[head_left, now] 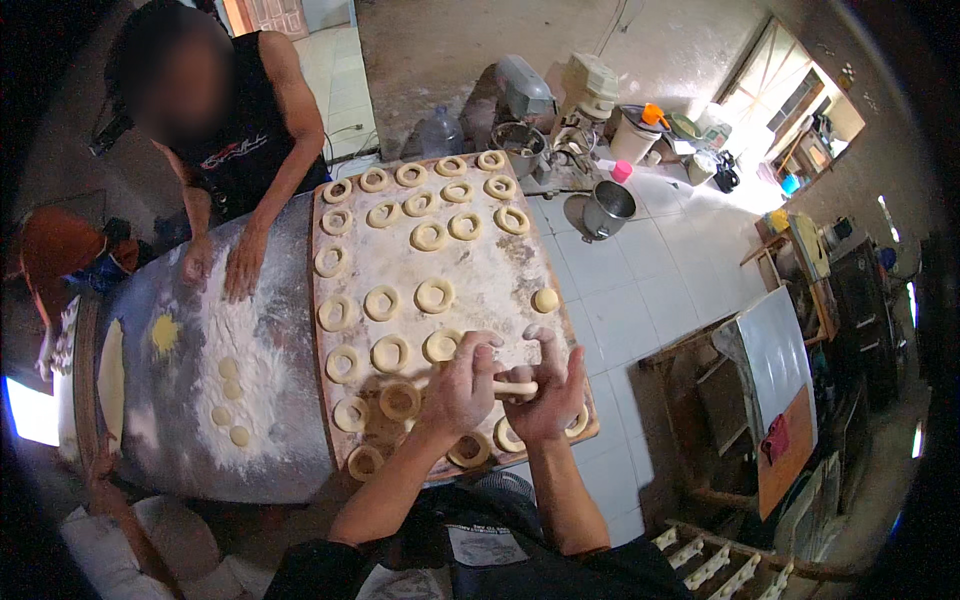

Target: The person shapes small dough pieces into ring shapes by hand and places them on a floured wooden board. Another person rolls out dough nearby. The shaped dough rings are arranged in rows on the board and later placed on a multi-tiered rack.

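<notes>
A pale dough piece point(514, 388) is held between my two hands over the near right part of the wooden board. It looks like a ring seen nearly edge-on, partly covered by my fingers. My left hand point(460, 388) is closed on its left side. On the right side my right hand point(553, 398) curls round it, thumb and fingers bent. Flour whitens the fingertips of both. Beneath and around them, the floured board point(480, 275) carries several dough rings point(391, 353), some shaded by my arms. One round dough ball point(545, 300) rests just beyond my right hand.
At left, a co-worker point(265, 130) has both hands on a floured dark table point(290, 400) bearing several dough balls point(229, 389) and a long dough strip point(115, 385). Mixers point(523, 88), a metal pot point(608, 209) and a white bucket point(636, 135) stand beyond. A metal-topped cabinet point(770, 345) is at right.
</notes>
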`<state>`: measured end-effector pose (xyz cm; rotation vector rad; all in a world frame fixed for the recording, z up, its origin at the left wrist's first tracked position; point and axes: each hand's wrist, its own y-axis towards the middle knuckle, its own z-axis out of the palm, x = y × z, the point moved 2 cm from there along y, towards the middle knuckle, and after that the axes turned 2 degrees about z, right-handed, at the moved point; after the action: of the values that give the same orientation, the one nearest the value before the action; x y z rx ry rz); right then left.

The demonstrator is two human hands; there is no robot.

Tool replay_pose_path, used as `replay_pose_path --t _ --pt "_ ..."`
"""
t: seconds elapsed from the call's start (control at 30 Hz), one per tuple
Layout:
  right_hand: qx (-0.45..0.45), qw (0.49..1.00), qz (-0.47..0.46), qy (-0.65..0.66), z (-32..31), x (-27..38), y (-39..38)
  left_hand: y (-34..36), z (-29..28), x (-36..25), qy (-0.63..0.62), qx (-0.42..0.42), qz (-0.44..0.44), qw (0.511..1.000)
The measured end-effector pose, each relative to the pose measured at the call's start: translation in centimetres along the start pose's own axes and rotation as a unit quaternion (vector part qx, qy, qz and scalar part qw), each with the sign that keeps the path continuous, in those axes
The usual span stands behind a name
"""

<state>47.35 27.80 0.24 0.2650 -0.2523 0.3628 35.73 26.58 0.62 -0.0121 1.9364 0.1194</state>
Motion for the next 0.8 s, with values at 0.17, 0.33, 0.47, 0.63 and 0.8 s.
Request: replay_pose_path --t 0.17,0.33,0.47,0.63,0.8 --pt "-0.137 0.858 0.067 -0.490 -1.9 1.8 -0.8 0.7 1.9 -0.1 0.008 0.037 -0.053 0.998" --pt "-0.053 0.755 0.020 -0.653 -2.8 4.1 -0.8 0.8 3.4 0.0 0.024 0.027 0.030 0.999" --pt "-0.251 0.781 0.170 -0.546 -6.0 4.2 -0.4 2.9 4.9 0.8 0.089 0.037 0.008 0.995" --pt "-0.263 0.481 0.119 -0.828 -8.9 6.0 0.0 4.5 3.6 3.0 0.281 -0.011 -0.071 0.957" --pt "-0.125 0.297 0.124 -0.939 -8.3 4.5 -1.5 2.0 3.1 4.9 0.346 0.164 -0.038 0.923"
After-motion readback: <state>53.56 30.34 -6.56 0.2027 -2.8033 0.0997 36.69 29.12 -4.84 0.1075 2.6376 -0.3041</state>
